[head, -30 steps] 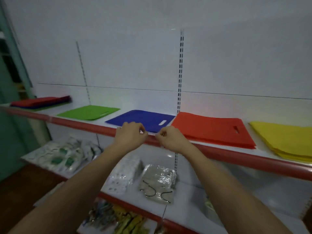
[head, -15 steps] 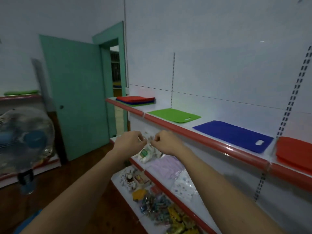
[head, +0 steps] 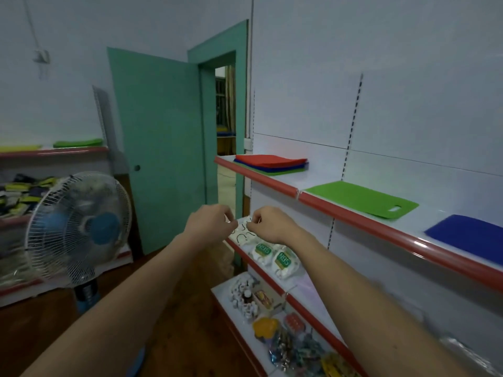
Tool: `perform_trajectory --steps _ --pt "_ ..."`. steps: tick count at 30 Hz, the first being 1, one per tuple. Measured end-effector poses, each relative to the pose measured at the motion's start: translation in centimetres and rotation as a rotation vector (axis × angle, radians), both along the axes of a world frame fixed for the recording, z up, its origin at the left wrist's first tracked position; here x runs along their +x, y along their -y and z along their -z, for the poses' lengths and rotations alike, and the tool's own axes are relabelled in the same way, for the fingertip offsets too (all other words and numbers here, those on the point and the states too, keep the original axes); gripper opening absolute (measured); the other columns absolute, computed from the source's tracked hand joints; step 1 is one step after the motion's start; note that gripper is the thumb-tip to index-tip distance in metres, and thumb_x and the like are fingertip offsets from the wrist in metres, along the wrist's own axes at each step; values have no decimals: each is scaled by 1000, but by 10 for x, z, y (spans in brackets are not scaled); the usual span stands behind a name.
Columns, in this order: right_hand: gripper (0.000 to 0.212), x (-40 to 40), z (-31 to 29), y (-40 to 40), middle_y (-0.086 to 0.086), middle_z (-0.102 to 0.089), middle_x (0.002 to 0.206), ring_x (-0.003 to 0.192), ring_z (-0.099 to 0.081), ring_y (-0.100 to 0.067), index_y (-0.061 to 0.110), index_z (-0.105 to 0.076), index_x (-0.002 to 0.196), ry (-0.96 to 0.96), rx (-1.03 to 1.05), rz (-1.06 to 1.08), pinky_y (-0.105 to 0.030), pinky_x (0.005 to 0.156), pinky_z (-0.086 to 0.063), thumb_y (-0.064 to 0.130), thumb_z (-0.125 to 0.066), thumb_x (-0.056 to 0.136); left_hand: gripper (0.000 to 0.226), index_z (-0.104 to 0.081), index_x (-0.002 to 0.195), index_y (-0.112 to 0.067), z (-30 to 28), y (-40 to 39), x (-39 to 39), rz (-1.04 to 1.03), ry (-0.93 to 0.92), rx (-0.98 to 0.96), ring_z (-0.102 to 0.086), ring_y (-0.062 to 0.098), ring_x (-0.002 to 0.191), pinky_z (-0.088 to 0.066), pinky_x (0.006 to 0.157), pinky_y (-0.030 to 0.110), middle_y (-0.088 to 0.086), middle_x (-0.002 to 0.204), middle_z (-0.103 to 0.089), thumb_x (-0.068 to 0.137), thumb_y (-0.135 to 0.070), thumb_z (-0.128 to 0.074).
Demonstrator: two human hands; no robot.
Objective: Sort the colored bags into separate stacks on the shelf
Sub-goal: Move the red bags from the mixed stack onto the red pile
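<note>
A: Your left hand (head: 211, 224) and right hand (head: 269, 224) are raised close together in front of you, fingers curled; I cannot tell whether they pinch anything.

B: And the bags?

A: On the top shelf (head: 353, 217) to your right. Nearest, the blue bag (head: 471, 235); then the green bag (head: 362, 198), lying flat, handle slot toward the red edge, long axis across the shelf. Bare shelf separates it from the mixed stack (head: 270, 164), red on top, at the far end by the open door (head: 163, 148).
</note>
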State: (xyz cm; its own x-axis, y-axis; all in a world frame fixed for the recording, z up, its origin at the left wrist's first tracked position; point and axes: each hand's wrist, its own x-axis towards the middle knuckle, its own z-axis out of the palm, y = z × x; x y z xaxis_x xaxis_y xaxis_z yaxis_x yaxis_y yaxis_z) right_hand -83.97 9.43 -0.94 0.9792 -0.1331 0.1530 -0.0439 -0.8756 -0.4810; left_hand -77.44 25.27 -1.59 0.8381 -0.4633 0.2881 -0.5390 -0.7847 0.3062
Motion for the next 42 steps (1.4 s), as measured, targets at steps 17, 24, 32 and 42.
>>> perform_trajectory --steps 17,24,32,42 --pt "16 281 6 44 -6 -67 90 83 -64 -23 15 -64 88 25 -42 -75 -39 76 -54 29 -60 92 31 -66 110 -26 -1 48 252 -64 23 9 -61 19 98 -51 82 33 -3 108 -68 91 -46 -52" --pt "11 369 6 55 1 -64 89 84 -61 -17 20 -63 88 14 -39 -62 -31 72 -48 29 -59 93 31 -66 109 -26 3 56 352 7 1 -36 -62 19 99 -53 87 39 -2 109 -69 90 -46 -53" --pt "13 474 19 58 0 -67 98 90 -63 -18 19 -65 100 156 42 159 -42 83 -54 25 -57 91 30 -67 113 -24 6 63 481 211 59 -169 -57 10 97 -47 79 29 -6 110 -66 93 -41 -54" --pt "10 532 11 95 5 -57 80 69 -53 -10 14 -61 99 600 221 552 -18 61 -39 9 -56 92 9 -67 98 -27 11 103 606 459 -111 -504 -61 5 93 -52 81 26 -13 97 -67 93 -27 -60"
